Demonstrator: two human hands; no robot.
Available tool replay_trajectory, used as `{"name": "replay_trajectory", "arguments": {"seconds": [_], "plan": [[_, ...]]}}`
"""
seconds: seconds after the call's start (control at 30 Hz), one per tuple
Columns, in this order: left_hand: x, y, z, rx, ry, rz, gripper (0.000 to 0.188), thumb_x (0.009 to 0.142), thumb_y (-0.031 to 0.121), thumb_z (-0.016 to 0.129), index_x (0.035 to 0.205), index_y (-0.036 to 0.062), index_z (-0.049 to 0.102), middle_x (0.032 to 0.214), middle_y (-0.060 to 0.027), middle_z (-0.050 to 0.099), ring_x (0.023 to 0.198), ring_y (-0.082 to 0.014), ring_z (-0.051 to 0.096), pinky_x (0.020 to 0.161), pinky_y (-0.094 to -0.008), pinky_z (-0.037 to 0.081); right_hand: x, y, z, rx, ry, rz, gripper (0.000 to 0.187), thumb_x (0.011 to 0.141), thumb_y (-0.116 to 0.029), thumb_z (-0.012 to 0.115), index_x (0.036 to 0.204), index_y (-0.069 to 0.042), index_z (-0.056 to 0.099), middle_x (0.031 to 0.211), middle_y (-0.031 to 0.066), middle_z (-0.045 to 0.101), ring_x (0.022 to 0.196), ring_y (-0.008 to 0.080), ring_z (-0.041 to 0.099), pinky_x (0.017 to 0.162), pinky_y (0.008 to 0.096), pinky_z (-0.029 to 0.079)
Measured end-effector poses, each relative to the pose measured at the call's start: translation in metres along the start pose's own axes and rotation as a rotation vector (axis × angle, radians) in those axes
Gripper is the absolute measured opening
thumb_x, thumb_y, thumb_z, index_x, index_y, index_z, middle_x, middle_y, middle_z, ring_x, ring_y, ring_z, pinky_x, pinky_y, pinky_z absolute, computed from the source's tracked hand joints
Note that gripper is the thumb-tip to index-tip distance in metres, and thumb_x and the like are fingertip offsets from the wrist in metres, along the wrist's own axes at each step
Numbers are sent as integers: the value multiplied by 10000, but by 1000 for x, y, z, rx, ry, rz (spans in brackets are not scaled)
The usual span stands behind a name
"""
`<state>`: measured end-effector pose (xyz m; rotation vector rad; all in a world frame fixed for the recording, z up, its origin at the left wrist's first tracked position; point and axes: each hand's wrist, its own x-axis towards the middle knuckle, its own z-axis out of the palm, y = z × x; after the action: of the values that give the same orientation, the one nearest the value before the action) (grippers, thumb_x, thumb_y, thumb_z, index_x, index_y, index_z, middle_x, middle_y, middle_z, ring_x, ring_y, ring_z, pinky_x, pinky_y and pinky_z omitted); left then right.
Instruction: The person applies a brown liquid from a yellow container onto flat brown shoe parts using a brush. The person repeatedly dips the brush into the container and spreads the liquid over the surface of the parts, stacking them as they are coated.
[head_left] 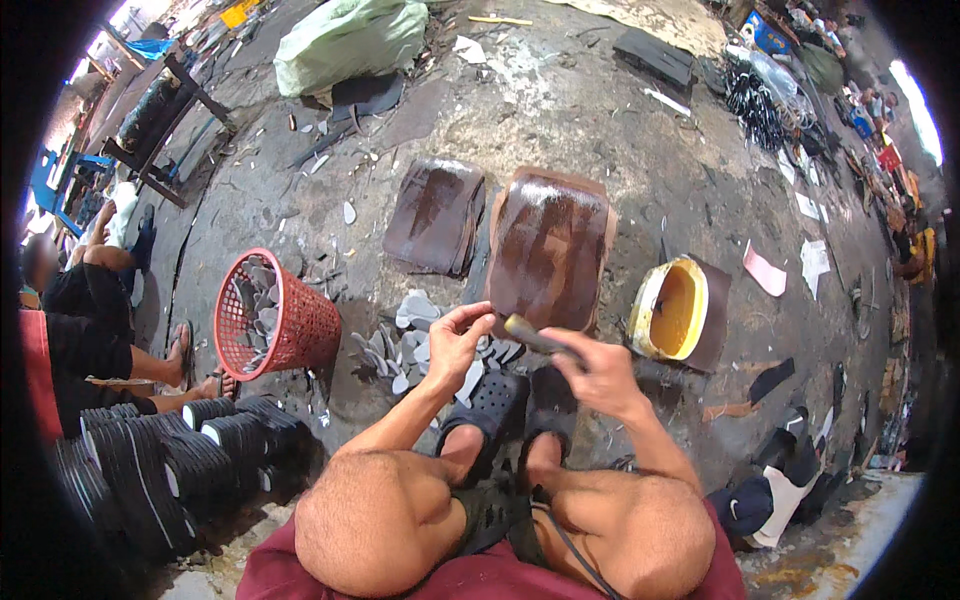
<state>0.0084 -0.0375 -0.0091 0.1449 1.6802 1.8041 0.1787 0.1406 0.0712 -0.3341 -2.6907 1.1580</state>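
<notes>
My right hand (602, 375) is closed around the dark handle of a brush (545, 342), whose yellowish tip points left toward my other hand. With fingertips pinched together, my left hand (458, 348) hovers by the near left corner of a stack of brown, wet-looking sheets (550, 245). What it holds, if anything, cannot be made out. A second stack of brown sheets (432, 215) lies left of the first. At the right, a pale yellow tub (640, 318) contains amber, glue-like liquid. Grey sole-shaped pieces (400, 358) are heaped beneath and left of my left hand.
A red plastic basket (305, 325) of grey pieces leans on its side at left. Stacked black soles (180, 465) stand beside another person's legs (105, 345). A pale green sack (350, 45) lies at the back. Scraps litter the right, including a pink piece (764, 270).
</notes>
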Motion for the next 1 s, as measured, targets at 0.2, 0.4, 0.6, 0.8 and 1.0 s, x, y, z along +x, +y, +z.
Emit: {"name": "replay_trajectory", "arguments": {"seconds": [0.2,0.4,0.6,0.8,1.0], "plan": [[29,45,51,-229,-28,-242,590,860,143,849,1341,-26,551,1114,-97,698,954,-159,674,816,-289,561,10,-3,-70,352,711,123,350,958,-53,680,1292,44,636,1189,112,692,1034,154,644,923,304,508],[53,59,55,-344,-153,-193,754,814,26,834,1463,-18,451,1230,-89,674,1117,-191,646,886,-372,537,4,20,-64,380,794,62,385,953,-56,692,1301,85,607,1197,114,684,1063,160,629,929,302,492],[133,95,-8,-480,-164,-24,609,865,49,793,1393,111,496,1140,-17,679,968,-160,681,858,-342,534,-9,28,-88,275,987,130,139,937,-80,742,966,22,651,971,69,689,891,133,608,785,289,473],[226,9,-146,-331,-45,-143,889,911,111,766,1610,70,218,1420,-113,552,1162,-239,626,970,-466,495,-16,52,-97,247,984,247,279,947,-92,726,1164,61,639,1159,119,682,1049,177,609,935,323,459],[175,-31,-103,508,887,373,468,858,156,766,1263,-53,655,1293,-198,663,1206,-296,623,1064,-428,469,-33,120,-120,-216,928,646,505,856,-158,643,1327,14,591,1315,247,642,1226,346,622,1052,424,450]]}}
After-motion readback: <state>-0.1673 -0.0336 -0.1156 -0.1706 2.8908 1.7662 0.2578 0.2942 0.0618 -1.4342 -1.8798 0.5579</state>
